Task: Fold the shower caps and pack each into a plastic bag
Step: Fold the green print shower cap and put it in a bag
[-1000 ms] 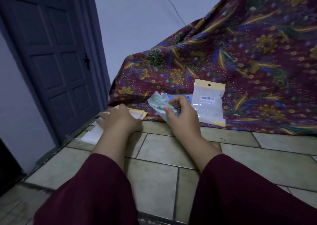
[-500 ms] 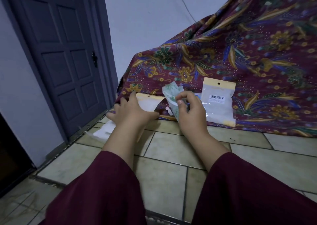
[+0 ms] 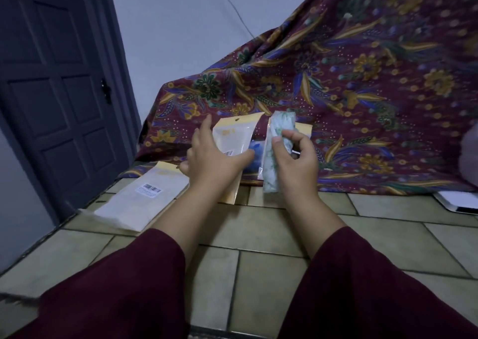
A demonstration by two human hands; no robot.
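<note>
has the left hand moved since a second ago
Yes. The left hand has lifted off the bag stack on the tiles, rising with one plastic bag in front of the batik cloth.

Both forearms reach forward out of dark red sleeves (image 3: 124, 282), bare from mid-forearm. Left hand (image 3: 214, 155): back up, fingers spread, thumb out to the right, pinching a plastic bag (image 3: 234, 137). Right hand (image 3: 294, 157): raised, fingers curled, thumb and fingertips clamped on a folded shower cap (image 3: 278, 145) held upright. Hands near, not touching.
</note>
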